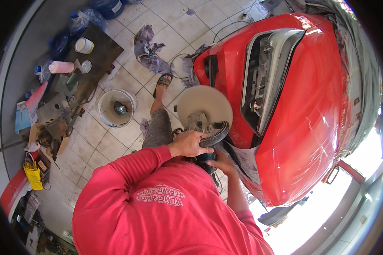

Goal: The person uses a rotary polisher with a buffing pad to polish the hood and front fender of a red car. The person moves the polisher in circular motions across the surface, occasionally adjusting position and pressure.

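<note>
A polisher with a round cream pad (202, 98) is held in front of my body, its pad facing away from me beside the red car's front (304, 110). My left hand (188, 144) closes around the machine near the base of its curved black handle (218, 132). On the dark body (205, 157) of the polisher, my right hand (224, 163) has its fingers wrapped, partly hidden by the tool. The pad's edge appears close to the red bumper below the headlight (264, 76); I cannot tell whether they touch.
A white bucket (132, 106) with a dark object inside stands on the tiled floor. To the left, a dark table (101, 52) holds a tub, a pink bottle and a can. Crumpled masking sheets (149, 53) and a cable lie near the car. Plastic sheeting (356, 97) covers its far side.
</note>
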Motion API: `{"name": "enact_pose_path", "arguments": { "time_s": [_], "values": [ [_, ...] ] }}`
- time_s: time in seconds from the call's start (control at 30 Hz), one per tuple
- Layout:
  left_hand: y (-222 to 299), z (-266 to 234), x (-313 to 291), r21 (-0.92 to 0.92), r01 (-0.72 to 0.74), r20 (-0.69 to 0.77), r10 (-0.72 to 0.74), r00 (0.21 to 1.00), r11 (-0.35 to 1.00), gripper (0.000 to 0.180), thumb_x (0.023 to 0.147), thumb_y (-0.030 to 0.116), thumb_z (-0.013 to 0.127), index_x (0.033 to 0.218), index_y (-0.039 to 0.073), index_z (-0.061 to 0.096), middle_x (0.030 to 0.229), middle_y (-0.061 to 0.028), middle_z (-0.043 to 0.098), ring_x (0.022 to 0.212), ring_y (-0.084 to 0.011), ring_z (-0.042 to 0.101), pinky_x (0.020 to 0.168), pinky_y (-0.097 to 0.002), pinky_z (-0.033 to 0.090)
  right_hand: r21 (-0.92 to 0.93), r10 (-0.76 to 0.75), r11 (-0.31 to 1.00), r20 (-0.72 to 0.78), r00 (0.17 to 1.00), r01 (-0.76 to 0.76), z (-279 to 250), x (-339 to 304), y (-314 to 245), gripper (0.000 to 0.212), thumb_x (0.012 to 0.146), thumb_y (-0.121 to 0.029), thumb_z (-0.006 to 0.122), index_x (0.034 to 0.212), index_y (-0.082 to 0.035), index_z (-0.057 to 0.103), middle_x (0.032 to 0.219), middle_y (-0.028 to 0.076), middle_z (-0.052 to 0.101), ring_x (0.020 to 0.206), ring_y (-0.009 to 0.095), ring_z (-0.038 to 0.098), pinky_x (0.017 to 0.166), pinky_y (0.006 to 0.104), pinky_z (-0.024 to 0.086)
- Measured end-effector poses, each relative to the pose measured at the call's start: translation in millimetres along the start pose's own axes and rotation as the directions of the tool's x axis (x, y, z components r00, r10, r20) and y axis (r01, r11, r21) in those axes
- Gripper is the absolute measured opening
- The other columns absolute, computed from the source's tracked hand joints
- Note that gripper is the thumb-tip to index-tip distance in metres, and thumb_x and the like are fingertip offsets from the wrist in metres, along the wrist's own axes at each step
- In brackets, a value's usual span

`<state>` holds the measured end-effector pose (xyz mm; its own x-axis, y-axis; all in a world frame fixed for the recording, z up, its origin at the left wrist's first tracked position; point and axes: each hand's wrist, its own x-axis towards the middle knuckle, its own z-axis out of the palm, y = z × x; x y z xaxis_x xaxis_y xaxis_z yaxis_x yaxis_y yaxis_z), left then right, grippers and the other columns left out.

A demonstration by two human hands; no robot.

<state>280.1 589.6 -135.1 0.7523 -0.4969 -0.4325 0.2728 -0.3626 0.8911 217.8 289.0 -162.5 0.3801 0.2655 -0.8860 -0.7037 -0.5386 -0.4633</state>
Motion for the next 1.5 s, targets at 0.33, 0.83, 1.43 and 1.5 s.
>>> {"name": "enact_pose_path", "arguments": {
  "time_s": [0.33,0.83,1.43,1.5],
  "values": [
    [66.5,-107.1,121.1,0.475,-0.133,0.078,0.109,0.991,0.87,0.051,0.086,0.052,0.083,0.114,0.01,0.08,0.095,-0.0219,0.079,0.093,-0.0422,0.078,0.082,-0.0552,0.061,0.118,-0.287,0.929,-0.368,0.884,0.35,8.2,125.1,-103.2,0.061,0.077,-0.031,0.093,0.122,0.005,0.074,0.12,0.012,0.077,0.111,0.021,0.072,0.092,0.039,0.059],
    [70.1,-64.1,110.8,0.473,-0.142,0.223,0.038,0.974,0.869,0.041,0.087,0.042,0.085,0.106,0.006,0.077,0.089,-0.0238,0.077,0.089,-0.0463,0.075,0.079,-0.0557,0.059,0.388,-0.137,0.872,-0.393,0.909,0.299,31.6,96.2,-72.6,0.063,0.07,-0.022,0.09,0.125,0.003,0.07,0.108,0.013,0.077,0.095,0.023,0.074,0.075,0.0371,0.06],
    [96.5,-210.3,181.7,0.406,-0.3,0.32,0.173,0.931,0.863,0.036,0.086,0.036,0.084,0.102,0.005,0.077,0.083,-0.0235,0.076,0.084,-0.0463,0.076,0.076,-0.0551,0.06,0.197,-0.203,0.928,-0.444,0.873,0.316,8.4,160.2,-182.4,0.055,0.078,-0.028,0.089,0.117,0.006,0.07,0.112,0.016,0.078,0.094,0.023,0.075,0.083,0.0403,0.059],
    [108.3,-253.4,211.2,0.441,-0.338,0.358,0.182,0.916,0.831,0.036,0.085,0.035,0.085,0.103,0.005,0.077,0.084,-0.0231,0.076,0.085,-0.0456,0.076,0.077,-0.0546,0.061,0.118,-0.266,0.92,-0.513,0.816,0.374,-1.6,184.8,-226.4,0.057,0.078,-0.029,0.09,0.118,0.007,0.07,0.112,0.016,0.077,0.096,0.022,0.074,0.085,0.0394,0.059]
  ]
}}
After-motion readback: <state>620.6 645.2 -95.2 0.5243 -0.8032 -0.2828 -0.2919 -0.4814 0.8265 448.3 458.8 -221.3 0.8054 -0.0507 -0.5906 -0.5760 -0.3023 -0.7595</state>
